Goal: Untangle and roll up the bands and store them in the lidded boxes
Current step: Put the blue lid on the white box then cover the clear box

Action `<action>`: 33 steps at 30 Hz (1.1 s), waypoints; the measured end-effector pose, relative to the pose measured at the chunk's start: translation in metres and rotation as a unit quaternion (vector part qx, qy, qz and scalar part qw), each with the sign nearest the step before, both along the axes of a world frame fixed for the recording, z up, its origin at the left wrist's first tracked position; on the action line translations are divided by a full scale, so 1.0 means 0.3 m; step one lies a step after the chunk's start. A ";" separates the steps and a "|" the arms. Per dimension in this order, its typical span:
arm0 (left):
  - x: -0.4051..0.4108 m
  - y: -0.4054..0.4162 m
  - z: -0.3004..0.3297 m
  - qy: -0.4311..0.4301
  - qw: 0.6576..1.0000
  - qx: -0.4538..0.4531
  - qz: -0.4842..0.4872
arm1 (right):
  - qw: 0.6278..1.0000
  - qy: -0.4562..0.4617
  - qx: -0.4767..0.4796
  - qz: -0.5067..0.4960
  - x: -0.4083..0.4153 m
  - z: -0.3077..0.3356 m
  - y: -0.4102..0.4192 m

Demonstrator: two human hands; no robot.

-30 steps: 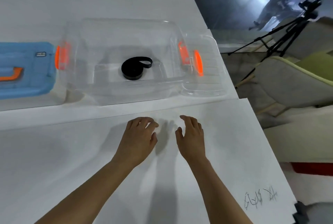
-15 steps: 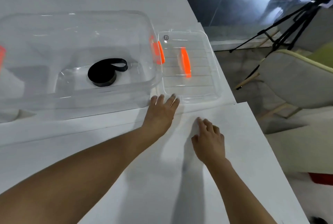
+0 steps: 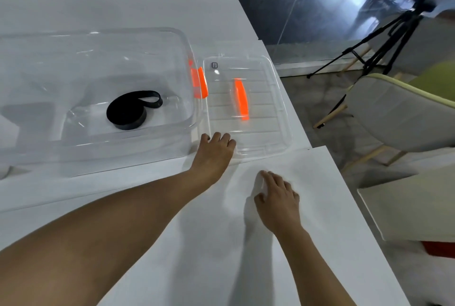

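Now the left hand point(image 3: 213, 151) reached across to the near left corner of the clear lid point(image 3: 248, 106), fingers curled over its rim and touching it; half a second earlier those fingers lay straighter at that same edge. Whether the grip had closed fully on the rim could not be told. Right hand point(image 3: 277, 198) rested on the white table point(image 3: 283, 268) just short of the lid, fingers loosely bent and spread, holding nothing; its place relative to the lid was much as it was half a second before. A second earlier both hands lay side by side on the table, well short of the boxes.

Lid lay flat on the table, its orange handle point(image 3: 240, 99) running lengthwise, just right of the clear storage box point(image 3: 98, 148). Box stood open, with an orange latch point(image 3: 199, 82) on its right end. Rolled black band point(image 3: 130, 111) sat on the box floor, one loose loop sticking out toward the right, unchanged since the earlier frames.

View had swung right since a second ago: the blue box then seen at far left was out of frame. Tripod point(image 3: 384, 42) and chair point(image 3: 394, 111) stood beyond the table's right edge.
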State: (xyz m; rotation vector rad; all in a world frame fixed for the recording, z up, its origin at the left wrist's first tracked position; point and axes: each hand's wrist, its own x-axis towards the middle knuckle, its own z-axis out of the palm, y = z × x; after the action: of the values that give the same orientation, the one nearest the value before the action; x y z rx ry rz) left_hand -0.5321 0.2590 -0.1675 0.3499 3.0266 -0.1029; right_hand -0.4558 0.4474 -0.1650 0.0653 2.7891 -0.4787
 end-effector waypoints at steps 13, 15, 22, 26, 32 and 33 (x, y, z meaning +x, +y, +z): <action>0.411 -0.111 -0.013 0.017 0.993 0.092 -0.079 | 0.985 0.158 -0.038 -0.048 0.075 0.111 0.001; 0.520 -0.140 -0.015 0.017 0.987 0.126 -0.101 | 0.991 0.125 -0.025 -0.032 0.109 0.103 -0.007; 0.860 -0.312 -0.028 0.061 0.986 0.139 -0.066 | 0.997 0.061 0.026 -0.029 0.273 0.059 -0.007; 0.966 -0.383 -0.003 0.028 0.996 0.084 0.014 | 0.998 0.053 0.025 -0.013 0.413 0.035 -0.038; 1.051 -0.429 0.034 -0.050 0.980 0.054 0.187 | 0.998 0.060 0.031 -0.002 0.598 0.030 -0.141; 1.063 -0.438 0.041 -0.063 0.975 0.056 0.208 | 0.998 0.053 0.029 0.000 0.610 0.038 -0.150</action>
State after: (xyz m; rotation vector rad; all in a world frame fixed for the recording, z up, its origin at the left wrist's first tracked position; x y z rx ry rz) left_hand -0.2133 0.1277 -0.1553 -0.2634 2.9107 0.1169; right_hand -0.2730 0.4023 -0.1537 0.0535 2.9066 -0.4135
